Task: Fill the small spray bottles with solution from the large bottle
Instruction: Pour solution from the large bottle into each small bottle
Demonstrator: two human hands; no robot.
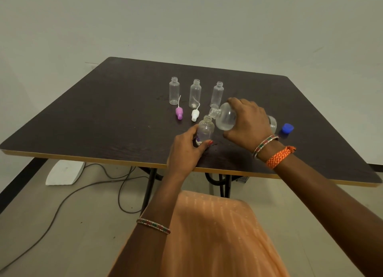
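Observation:
My right hand [247,124] grips the large clear bottle [224,119], tipped on its side with its open mouth just over the neck of a small clear bottle [205,129]. That small bottle stands upright on the dark table [103,121], has a purple-printed label, and my left hand [186,150] holds it near the base. Behind them, three uncapped small clear bottles stand in a row: left [174,90], middle [195,93], right [217,94]. A purple spray head [179,113] and a white spray head [195,114] lie in front of that row.
A blue cap [287,128] lies on the table to the right of my right hand. The table's front edge runs close under my wrists. On the floor beneath are cables [116,179] and a white block [65,173].

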